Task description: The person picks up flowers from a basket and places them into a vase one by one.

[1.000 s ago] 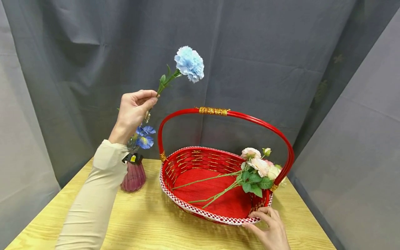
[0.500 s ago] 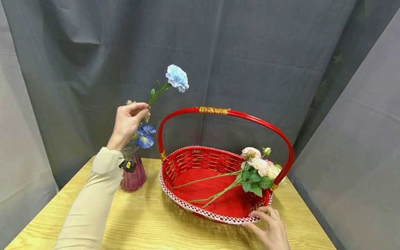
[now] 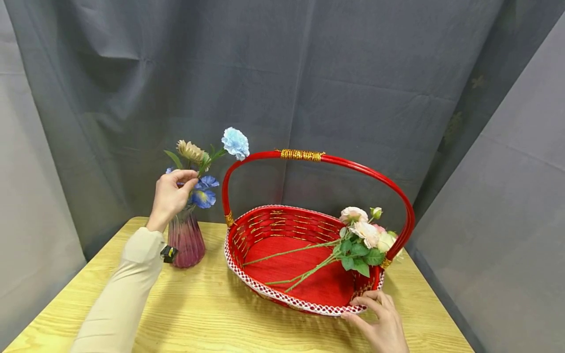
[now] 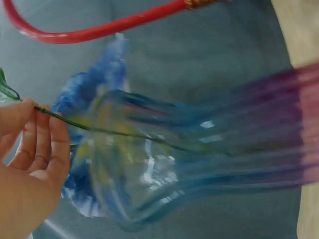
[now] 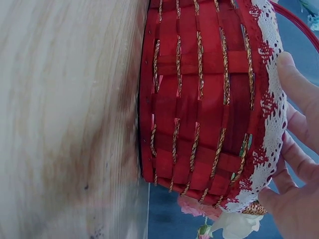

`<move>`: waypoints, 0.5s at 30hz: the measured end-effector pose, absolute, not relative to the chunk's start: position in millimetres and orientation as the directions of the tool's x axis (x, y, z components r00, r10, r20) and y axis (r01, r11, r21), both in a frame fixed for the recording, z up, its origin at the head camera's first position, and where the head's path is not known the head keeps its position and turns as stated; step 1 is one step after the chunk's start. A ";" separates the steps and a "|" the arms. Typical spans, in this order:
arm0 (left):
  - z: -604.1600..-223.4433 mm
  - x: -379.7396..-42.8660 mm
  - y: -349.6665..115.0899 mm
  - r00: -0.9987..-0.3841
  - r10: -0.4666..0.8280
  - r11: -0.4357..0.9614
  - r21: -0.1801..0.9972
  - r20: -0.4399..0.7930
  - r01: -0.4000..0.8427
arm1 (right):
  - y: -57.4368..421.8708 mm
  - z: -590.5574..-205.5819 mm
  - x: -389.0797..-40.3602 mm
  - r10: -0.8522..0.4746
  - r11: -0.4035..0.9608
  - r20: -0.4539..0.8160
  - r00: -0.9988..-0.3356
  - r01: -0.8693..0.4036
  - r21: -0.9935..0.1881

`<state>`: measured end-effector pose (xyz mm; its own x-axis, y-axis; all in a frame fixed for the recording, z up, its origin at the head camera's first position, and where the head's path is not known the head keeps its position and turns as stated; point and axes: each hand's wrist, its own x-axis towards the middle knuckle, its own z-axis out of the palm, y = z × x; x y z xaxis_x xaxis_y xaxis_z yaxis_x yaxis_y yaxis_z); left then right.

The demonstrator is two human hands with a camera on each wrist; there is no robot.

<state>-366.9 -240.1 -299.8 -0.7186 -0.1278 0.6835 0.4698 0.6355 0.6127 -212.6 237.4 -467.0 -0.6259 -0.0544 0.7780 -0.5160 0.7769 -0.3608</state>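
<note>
My left hand [image 3: 171, 196] pinches the green stem [image 4: 64, 118] of a light blue carnation [image 3: 236, 143] between thumb and fingers. In the left wrist view the stem runs down within the outline of the glass vase [image 4: 164, 164], past its mouth. That vase, clear above and purple-pink below, also bears blue irises [image 3: 204, 198] and a cream flower [image 3: 191, 151]. At the lower right, my right hand [image 3: 380, 321] grips the white lace rim [image 5: 271, 94] of a red woven basket [image 3: 282, 215], thumb outside and fingers over the edge.
Pale pink and cream roses [image 3: 366, 233] lie at the basket's right end, their long stems across its floor. The tall red handle [image 3: 362, 169] arches over it. A grey curtain [image 3: 353, 88] hangs behind the wooden table [image 3: 198, 314].
My left hand has come down and a little left with the carnation, lowering its stem towards the vase. The right hand and basket have hardly moved.
</note>
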 end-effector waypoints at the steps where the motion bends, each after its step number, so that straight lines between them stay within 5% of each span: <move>1: -302.6 -368.2 -241.0 -0.716 -0.134 0.658 0.601 0.686 0.454 | 237.6 -466.9 -212.5 -0.053 0.778 0.777 -0.628 -0.514 -0.362; 15: -318.8 -374.7 -250.1 -0.814 -0.156 0.810 0.544 0.559 0.218 | 237.9 -466.1 -211.7 -0.046 0.777 0.765 -0.643 -0.504 -0.376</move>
<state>-374.7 -250.1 -318.8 -0.8143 -0.1562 0.5590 0.2180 0.8103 0.5439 -211.7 237.9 -466.1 -0.6428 -0.0464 0.7646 -0.5039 0.7774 -0.3765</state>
